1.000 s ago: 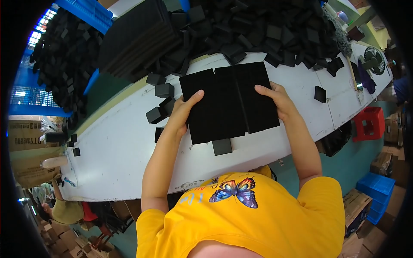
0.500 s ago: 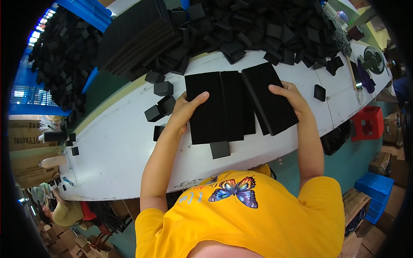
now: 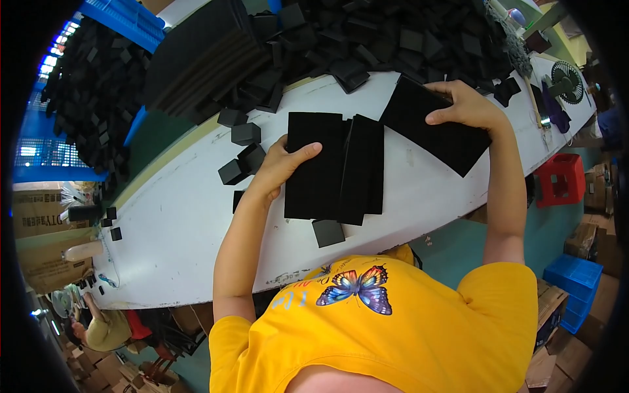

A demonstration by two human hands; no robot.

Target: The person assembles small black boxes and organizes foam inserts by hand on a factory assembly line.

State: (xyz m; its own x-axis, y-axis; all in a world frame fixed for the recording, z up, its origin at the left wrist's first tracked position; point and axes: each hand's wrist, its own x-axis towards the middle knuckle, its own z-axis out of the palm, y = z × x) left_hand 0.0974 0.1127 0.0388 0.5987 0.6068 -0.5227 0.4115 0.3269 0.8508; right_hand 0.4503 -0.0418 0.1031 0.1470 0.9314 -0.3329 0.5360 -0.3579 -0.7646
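My left hand [image 3: 283,167] grips the left edge of a black foam slab [image 3: 313,187], its thumb lying on top. Against that slab's right side are more narrow black foam pieces [image 3: 362,167], partly overlapping and slightly fanned. My right hand [image 3: 462,105] holds a separate black foam slab [image 3: 432,128], tilted, to the right of the others. Its thumb presses the top face; the fingers behind are partly hidden. A small black foam block [image 3: 328,233] lies just below the left-hand pieces.
Small black blocks [image 3: 246,133] lie left of my left hand on the white table [image 3: 177,223]. A large heap of black blocks [image 3: 367,39] and a stack of black sheets [image 3: 200,56] sit at the back. A red stool [image 3: 560,180] stands at right; another person sits at far left.
My right hand has moved up and to the right with its slab, turning it and separating it from the other pieces. My left hand has stayed nearly in place.
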